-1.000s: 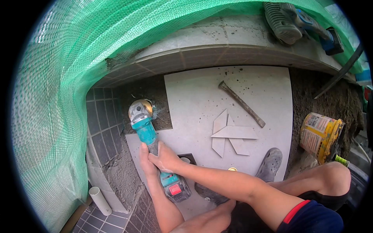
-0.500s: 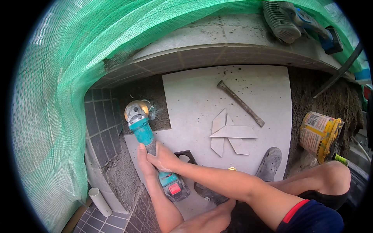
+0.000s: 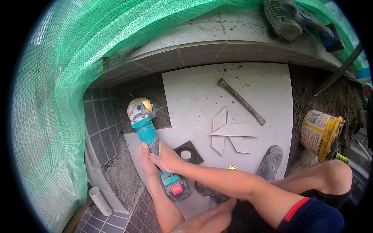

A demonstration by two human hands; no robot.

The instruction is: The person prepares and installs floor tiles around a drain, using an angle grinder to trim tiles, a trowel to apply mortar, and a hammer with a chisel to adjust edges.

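A navy sleeve [image 3: 316, 215] with a red edge and a bent knee [image 3: 337, 176] are nearest, at the lower right. A white pipe [image 3: 100, 201] leans at the lower left, by dark floor tiles [image 3: 103, 225]. The grinder [image 3: 145, 131], teal and grey, slants away from the person, its battery [image 3: 177, 189] with the red button at the near end. The left hand [image 3: 147, 160] is closed around its grip from the left, the thumb along the body; the right hand [image 3: 166, 158] wraps the same grip from the right, fingers curled, so both have hold of the grinder.

Just right of the hands lies a dark square drain [image 3: 196, 156] with a pale round middle. A grey shoe [image 3: 271, 161] rests on the pale slab [image 3: 186, 93], near several angular tile pieces [image 3: 237, 131], some overlapping. A yellow bucket [image 3: 320, 134] lies tipped at the right. The grinder's gold disc [image 3: 147, 104] is over the slab's notched corner; whether it touches anything is unclear. Beyond the tile pieces lies a chisel [image 3: 243, 101], amid crumbs. Farther, a ledge [image 3: 202, 33] carries another tool [image 3: 281, 21], with green netting [image 3: 70, 77] draped behind.
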